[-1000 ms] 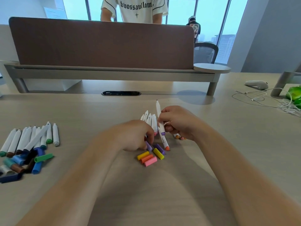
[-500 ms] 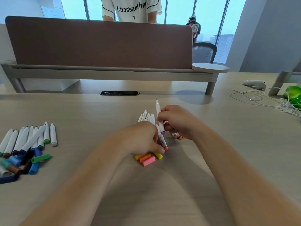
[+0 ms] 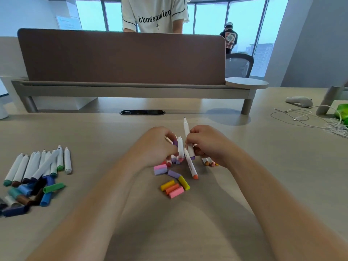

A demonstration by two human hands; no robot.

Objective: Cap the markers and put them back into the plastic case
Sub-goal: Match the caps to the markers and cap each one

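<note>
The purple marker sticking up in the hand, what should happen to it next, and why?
Probably the left hand should lift what looks like a purple cap onto the bare tip and push it on. The right hand grips the purple marker upright, its tip uncovered, and its purple end matches that cap.

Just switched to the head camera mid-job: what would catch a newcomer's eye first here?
Two hands meet at the middle of the desk: the right hand grips a white marker upright, while the left hand pinches what looks like a purple cap beside it. Nearer the camera lie loose caps in yellow, orange and pink. At the left edge lies a row of uncapped markers with darker caps heaped below.
</note>
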